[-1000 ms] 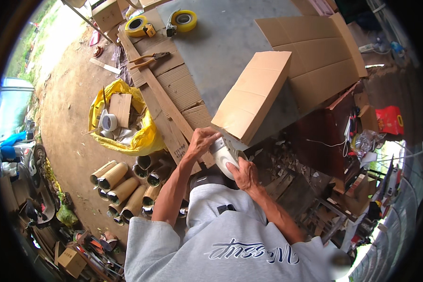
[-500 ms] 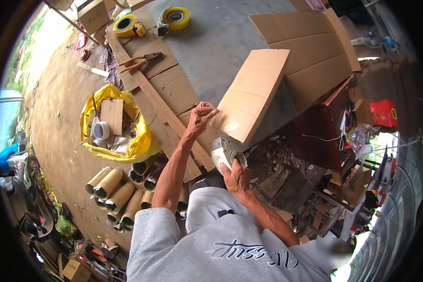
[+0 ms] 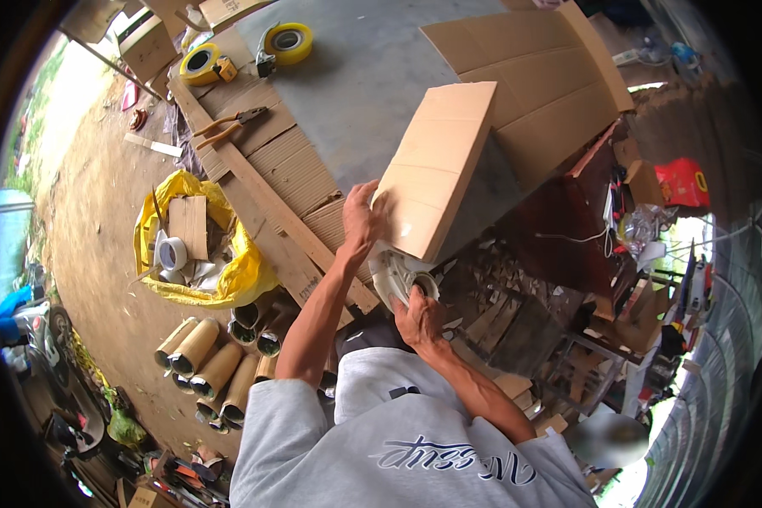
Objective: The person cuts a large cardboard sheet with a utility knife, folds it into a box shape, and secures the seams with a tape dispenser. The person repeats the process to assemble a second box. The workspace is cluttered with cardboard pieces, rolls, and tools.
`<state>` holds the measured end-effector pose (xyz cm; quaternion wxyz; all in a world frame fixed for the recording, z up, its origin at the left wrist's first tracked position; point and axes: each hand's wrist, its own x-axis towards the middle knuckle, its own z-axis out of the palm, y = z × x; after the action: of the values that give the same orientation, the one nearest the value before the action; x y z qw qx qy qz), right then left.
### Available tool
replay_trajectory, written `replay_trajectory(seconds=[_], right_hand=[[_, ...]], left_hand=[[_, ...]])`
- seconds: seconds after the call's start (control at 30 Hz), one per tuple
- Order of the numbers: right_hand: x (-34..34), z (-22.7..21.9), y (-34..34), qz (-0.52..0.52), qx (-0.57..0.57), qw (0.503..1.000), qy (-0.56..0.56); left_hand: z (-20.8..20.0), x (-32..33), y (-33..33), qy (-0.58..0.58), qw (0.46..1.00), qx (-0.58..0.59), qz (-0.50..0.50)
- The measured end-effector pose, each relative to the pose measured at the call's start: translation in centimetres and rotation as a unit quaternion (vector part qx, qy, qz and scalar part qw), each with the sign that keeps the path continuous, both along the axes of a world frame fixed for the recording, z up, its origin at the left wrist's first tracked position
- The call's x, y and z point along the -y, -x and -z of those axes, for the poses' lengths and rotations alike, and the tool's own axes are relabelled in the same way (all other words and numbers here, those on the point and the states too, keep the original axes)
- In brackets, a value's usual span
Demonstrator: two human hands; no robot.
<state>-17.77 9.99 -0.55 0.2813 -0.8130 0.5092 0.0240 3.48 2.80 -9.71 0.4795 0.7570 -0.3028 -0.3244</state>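
Observation:
A long, flat cardboard box (image 3: 436,165) lies slanted on the table's near edge. My left hand (image 3: 364,218) rests at its near left edge; the fingers lie against the cardboard, slightly blurred, with nothing visible gripped. A small shiny patch of clear tape (image 3: 406,229) shows on the near end of the box. Just below that end, my right hand (image 3: 421,320) is closed around a pale tape dispenser (image 3: 388,273), its thumb at the roll's core. The dispenser's front is close under the box's near end; whether they touch is hard to tell.
An opened cardboard sheet (image 3: 525,76) covers the table's far right. Pliers (image 3: 231,127), a tape measure (image 3: 224,69) and yellow tape rolls (image 3: 300,49) sit farther back. Left on the ground are a yellow sack (image 3: 250,284) with scraps and several cardboard tubes (image 3: 196,345).
My left hand has gone from pinched fingers above the box's corner to lying against its edge. My right hand and the dispenser stay below the box. The whole view has shifted slightly.

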Motion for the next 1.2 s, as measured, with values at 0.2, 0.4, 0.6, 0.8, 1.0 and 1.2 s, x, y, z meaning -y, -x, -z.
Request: replay_trajectory(seconds=[0.2,0.4,0.6,0.8,1.0,1.2], right_hand=[[0.8,1.5,0.6,-0.050,0.069,0.991,0.107],[1.8,0.3,2.6,-0.078,0.065,0.986,0.133],[4.5,1.9,9.2,-0.114,0.134,0.973,0.150],[8.7,5.2,17.6,-0.162,0.237,0.867,0.407],[14.1,5.1,19.3,-0.206,0.210,0.844,0.449],[16.2,6.4,18.1,-0.180,0.163,0.864,0.441]], left_hand=[[-8.3,-1.0,7.5,-0.195,0.950,0.180,0.163],[-9.1,0.3,6.7,-0.197,0.945,0.142,0.217],[-8.4,0.2,6.5,-0.165,0.945,0.157,0.236],[-7.0,0.5,5.4,-0.108,0.946,0.142,0.271],[-7.2,0.2,5.4,-0.146,0.941,0.153,0.264],[-8.8,0.2,6.4,-0.190,0.934,0.168,0.250]])
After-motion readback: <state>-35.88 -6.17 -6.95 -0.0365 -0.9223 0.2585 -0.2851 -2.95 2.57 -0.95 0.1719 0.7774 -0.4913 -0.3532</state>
